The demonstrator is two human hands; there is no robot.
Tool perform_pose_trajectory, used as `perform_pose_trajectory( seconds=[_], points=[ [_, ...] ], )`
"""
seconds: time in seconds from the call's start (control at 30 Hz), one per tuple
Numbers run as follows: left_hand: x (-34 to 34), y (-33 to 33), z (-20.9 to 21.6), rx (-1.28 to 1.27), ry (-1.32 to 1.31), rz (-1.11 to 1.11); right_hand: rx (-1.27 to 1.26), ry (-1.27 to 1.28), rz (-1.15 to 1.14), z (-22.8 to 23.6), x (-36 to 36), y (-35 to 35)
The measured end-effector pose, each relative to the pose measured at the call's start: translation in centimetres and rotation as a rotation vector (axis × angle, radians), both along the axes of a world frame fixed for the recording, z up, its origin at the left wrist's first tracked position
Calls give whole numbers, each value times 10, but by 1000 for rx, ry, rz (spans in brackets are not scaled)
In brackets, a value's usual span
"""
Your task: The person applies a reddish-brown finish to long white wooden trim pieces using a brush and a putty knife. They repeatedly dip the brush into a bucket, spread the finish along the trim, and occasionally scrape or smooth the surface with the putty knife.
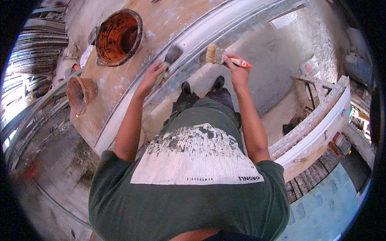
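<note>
Head view: the person stands inside a large curved frame and looks down over a green shirt and dark shoes. The left hand (150, 78) is closed around the handle of a dark brush (171, 56). The right hand (237, 70) pinches the orange handle of a pale brush (217, 55) between the fingers and the thumb.

Both brushes are at the white curved moulding (209, 38) that runs along the inner edge of the brown board (116, 92). The dark brush has its long axis going from lower left to upper right, with the bristles up and right, touching or almost touching the moulding edge; I cannot tell which. The pale brush lies almost level in the picture, handle to the right, bristles to the left, just beside the same moulding.

As a judgement, the work on the moulding is in the middle: the surface looks already white and dusty along its whole visible length, and I cannot tell which part is finished and which is not.

On the board, near its far edge, stands a big rusty orange bucket (118, 38), and a smaller rusty pot (80, 94) stands at its left edge. A second white curved piece (321, 128) lies to the right.
</note>
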State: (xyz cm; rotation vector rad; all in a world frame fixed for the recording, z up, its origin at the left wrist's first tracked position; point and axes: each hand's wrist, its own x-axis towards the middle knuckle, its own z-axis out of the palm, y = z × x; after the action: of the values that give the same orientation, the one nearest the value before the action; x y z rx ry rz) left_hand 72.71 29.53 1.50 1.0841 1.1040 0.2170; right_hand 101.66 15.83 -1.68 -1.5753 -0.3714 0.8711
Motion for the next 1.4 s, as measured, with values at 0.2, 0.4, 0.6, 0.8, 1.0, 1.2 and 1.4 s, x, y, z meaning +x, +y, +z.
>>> perform_pose_trajectory(
  seconds=[0.2, 0.4, 0.6, 0.8, 1.0, 1.2, 1.4],
  points=[
    [38, 15, -19, -60, -4, 63, -42, 76, -2, 4, -10, -5],
    [91, 30, 8, 27, -112, -112, -59, -164, 292, 13, -34, -10],
    [-7, 0, 20, 156, 30, -2, 224, -734, 673, -1, -88, 34],
    [-68, -52, -5, 152, 189, -67, -118, -1156, 98, 6, 50, 68],
    [-4, -58, -27, 471, 248, -155, -14, -616, 0, 49, 86, 48],
    [16, -40, -4, 666, 225, -154, -63, -446, -35, 39, 46, 16],
    [-54, -55, -10, 509, 379, -198, -89, -245, -4, 24, 15, -7]
  ],
)
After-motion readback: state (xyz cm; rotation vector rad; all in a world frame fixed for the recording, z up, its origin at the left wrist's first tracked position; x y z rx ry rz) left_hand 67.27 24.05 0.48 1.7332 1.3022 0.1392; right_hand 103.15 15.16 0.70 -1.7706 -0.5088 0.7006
